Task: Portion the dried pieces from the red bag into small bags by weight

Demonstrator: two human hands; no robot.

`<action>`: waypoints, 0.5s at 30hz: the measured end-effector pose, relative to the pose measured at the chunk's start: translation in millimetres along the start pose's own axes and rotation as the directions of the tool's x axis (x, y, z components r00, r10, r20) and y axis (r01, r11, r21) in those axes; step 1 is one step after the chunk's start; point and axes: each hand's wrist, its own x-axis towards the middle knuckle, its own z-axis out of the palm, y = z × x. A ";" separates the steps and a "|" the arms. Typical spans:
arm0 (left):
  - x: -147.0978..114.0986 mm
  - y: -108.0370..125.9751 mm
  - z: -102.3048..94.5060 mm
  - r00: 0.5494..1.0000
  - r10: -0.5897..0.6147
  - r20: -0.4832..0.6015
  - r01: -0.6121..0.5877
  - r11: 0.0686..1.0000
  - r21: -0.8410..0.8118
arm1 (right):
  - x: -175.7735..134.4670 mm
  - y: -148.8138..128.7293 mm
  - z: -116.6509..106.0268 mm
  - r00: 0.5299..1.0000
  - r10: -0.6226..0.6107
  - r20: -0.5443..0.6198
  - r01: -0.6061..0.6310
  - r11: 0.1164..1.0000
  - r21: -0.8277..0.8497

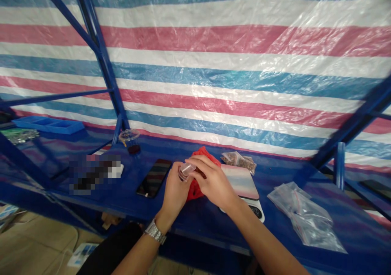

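My left hand [177,188], with a metal-banded watch at its wrist, is closed around a small clear plastic bag [186,169]. The fingertips of my right hand [210,179] are pressed together at the bag's upper edge, and part of it is hidden behind them. Under and behind both hands lies a red plastic bag [195,190], with something brown partly visible inside. Just right of it stands a white kitchen scale [241,183]. Small clear bags filled with brown bits [240,161] lie behind the scale.
Flat clear zip bags [305,216] lie to the right on the blue table [287,165]. To the left are a black phone [154,178], a clear cup with dark contents [131,142] and a blurred-out item. A blue tray [49,124] sits far left, beyond the blue metal posts.
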 end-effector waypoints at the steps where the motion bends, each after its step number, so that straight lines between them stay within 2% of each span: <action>1: 0.1 1.7 -0.3 1.000 0.003 -0.002 -0.003 1.000 -0.023 | 0.8 -1.2 -0.3 1.000 0.014 -0.016 -0.014 1.000 0.013; 3: 1.9 6.3 -2.2 0.999 0.009 -0.043 -0.011 0.998 -0.064 | 3.0 -2.3 -2.3 0.996 0.038 -0.081 -0.036 0.999 0.018; 6: 8.4 12.3 -9.0 0.976 -0.006 -0.220 -0.019 0.994 -0.111 | 5.4 4.9 -8.9 0.973 0.089 -0.211 -0.098 0.995 -0.029; 8: 13.2 11.6 -13.7 0.948 -0.021 -0.316 -0.019 0.992 -0.125 | 3.9 17.5 -14.0 0.964 0.139 -0.225 -0.163 0.983 -0.090; 9: 14.9 9.3 -15.0 0.945 -0.026 -0.326 -0.014 0.993 -0.118 | 1.9 25.6 -16.0 0.966 0.170 -0.194 -0.197 0.972 -0.129; 12: 16.7 -3.8 -12.6 0.981 -0.058 -0.184 0.047 0.997 -0.063 | -6.4 50.5 -17.3 0.967 0.253 -0.029 -0.250 0.924 -0.289; 15: 16.3 -16.1 -4.0 0.989 -0.142 -0.033 0.141 0.989 -0.032 | -10.9 63.8 -10.9 0.959 0.272 0.078 -0.211 0.870 -0.446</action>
